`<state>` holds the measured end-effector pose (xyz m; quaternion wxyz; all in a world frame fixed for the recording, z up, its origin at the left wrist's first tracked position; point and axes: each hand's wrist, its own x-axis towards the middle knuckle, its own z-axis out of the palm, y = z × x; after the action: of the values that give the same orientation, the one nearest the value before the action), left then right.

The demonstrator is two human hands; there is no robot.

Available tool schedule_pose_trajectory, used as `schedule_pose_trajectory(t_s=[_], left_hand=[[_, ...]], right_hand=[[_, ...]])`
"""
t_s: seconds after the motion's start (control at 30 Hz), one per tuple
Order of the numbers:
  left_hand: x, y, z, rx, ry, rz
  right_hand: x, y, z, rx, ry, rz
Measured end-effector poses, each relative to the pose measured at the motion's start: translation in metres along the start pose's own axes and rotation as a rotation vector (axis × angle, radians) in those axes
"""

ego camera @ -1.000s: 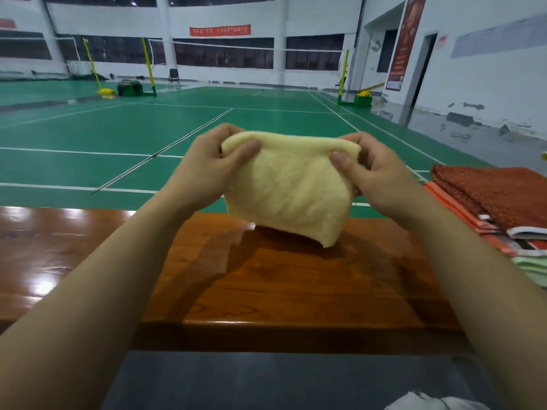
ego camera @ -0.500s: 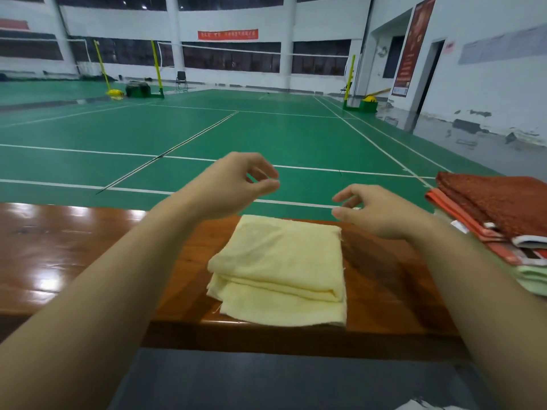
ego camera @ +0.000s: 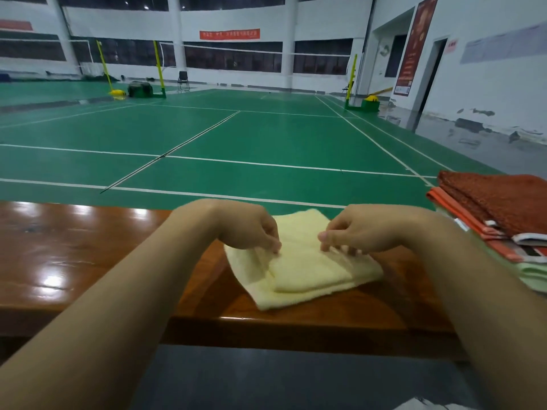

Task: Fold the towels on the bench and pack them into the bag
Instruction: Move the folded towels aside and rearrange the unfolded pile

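Observation:
A pale yellow towel lies folded on the glossy wooden bench, its top layer smaller than the layer beneath. My left hand rests fingertips-down on the towel's left side, pinching at the cloth. My right hand does the same on the right side, fingers curled onto the upper fold. Both hands touch the towel near its far half. At the right edge sits a stack of towels, rust red on top, orange and light green below. No bag shows clearly.
Beyond the bench spreads a green badminton court with white lines and yellow net posts. A grey floor strip runs under the bench's near edge. A white scrap shows at the bottom edge.
One second ago both hands held the yellow towel up in the air. It then dropped folded onto the bench with hands open above it. Now both hands have come down onto it.

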<state>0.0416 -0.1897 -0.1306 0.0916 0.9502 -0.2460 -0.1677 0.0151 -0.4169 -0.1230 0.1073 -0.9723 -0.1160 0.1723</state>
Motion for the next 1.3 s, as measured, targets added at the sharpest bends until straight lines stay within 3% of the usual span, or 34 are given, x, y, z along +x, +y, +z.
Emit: schedule_pose_trajectory(t_s=[0.1, 0.23, 0.37, 0.73, 1.3], left_hand=[[0.006, -0.008, 0.004, -0.084, 0.139, -0.018], [0.024, -0.019, 0.016, -0.164, 0.377, -0.221], [0.039, -0.015, 0.035, -0.114, 0.423, -0.399], [0.046, 0.018, 0.057, 0.082, 0.621, -0.370], [0.043, 0.010, 0.029, -0.182, 0.701, -0.235]], right_hand=[[-0.006, -0.001, -0.003, 0.081, -0.040, 0.043], [0.003, 0.011, 0.000, 0.038, 0.158, 0.049], [0.008, 0.021, 0.001, 0.061, 0.265, 0.051], [0.008, 0.020, 0.001, 0.150, 0.306, 0.013], [0.009, 0.016, 0.001, 0.145, 0.326, -0.003]])
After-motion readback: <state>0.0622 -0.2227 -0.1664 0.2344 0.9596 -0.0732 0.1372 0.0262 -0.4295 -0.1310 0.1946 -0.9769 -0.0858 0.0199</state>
